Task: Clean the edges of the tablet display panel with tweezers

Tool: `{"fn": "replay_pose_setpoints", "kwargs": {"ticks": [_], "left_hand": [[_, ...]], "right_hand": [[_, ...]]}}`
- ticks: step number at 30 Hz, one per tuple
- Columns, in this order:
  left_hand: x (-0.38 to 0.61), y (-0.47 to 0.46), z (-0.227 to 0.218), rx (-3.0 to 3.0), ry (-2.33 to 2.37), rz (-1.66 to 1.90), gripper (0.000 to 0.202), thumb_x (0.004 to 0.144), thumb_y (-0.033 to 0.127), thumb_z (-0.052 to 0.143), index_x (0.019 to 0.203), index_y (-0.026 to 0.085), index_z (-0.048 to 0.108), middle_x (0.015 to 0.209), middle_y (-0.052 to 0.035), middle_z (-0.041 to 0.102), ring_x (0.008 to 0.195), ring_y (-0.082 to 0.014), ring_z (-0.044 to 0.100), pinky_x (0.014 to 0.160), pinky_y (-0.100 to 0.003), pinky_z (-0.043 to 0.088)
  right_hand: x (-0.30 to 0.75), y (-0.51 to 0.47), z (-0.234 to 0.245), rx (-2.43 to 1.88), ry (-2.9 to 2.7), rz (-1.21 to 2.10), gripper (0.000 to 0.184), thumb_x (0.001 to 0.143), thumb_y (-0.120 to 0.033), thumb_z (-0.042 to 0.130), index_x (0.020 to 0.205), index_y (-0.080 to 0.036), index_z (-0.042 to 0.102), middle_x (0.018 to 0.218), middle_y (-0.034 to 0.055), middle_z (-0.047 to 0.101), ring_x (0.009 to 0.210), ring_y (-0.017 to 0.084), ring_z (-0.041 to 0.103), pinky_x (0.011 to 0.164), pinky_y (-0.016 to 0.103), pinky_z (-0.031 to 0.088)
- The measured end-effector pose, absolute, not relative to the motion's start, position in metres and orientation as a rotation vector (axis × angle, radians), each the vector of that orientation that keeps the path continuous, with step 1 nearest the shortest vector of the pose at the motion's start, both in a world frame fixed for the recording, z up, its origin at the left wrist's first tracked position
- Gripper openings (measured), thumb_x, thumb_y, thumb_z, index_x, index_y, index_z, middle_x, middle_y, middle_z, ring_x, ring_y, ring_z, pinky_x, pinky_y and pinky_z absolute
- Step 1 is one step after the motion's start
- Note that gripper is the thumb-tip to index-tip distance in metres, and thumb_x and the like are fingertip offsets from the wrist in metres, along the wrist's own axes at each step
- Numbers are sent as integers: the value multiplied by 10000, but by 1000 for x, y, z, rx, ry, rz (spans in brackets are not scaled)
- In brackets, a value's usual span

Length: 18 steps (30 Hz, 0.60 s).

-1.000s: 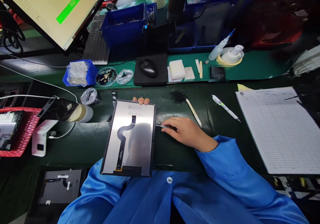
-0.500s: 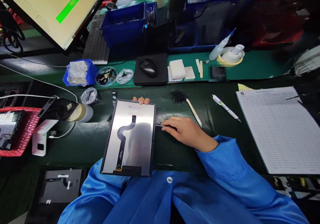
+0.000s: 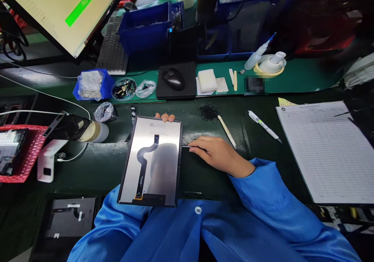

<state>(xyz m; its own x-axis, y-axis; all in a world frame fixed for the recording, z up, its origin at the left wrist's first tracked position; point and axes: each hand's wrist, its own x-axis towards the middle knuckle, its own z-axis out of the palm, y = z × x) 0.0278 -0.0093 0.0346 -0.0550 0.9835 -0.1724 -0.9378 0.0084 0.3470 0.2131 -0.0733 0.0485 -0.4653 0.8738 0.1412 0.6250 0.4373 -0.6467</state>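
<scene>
Right at table centre, the left hand (image 3: 165,117) props up the display panel (image 3: 152,160), fingertips curled over its 12 o'clock edge. At 3 o'clock, the right hand (image 3: 217,154) pinches metal tweezers (image 3: 187,147) touching the panel's side.

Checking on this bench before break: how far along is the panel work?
Looks done: monitor shows a green PASS. In hand: left hand holds the panel up from behind; right hand puts a thin metal tool to its right edge. Left: another panel lies lower left.
</scene>
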Motion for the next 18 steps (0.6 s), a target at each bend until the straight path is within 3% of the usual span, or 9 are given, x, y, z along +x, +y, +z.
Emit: {"fn": "replay_pose_setpoints", "kwargs": {"ticks": [7,14,18], "left_hand": [[23,-8,25,235,448,1560,430,918,636,533,975,212,494,875,-21,393,812,-164,451,812,-304,445],[27,-7,33,217,514,1576,464,1054,588,259,945,208,501,863,-44,385,784,-177,430,783,-321,442],[26,-7,29,232,464,1592,448,929,655,516,965,209,490,870,-28,397,792,-168,432,799,-322,432]], "right_hand": [[211,-75,50,-1328,-2162,795,131,987,-285,714,1083,-265,801,951,-4,848,840,206,800,760,309,621],[212,-74,48,-1256,-2218,739,214,1054,-228,597,1058,-249,810,1013,20,850,889,201,802,792,303,607],[211,-74,48,-1314,-2171,791,117,985,-255,728,1077,-246,799,952,4,849,853,204,806,763,294,611]]}}
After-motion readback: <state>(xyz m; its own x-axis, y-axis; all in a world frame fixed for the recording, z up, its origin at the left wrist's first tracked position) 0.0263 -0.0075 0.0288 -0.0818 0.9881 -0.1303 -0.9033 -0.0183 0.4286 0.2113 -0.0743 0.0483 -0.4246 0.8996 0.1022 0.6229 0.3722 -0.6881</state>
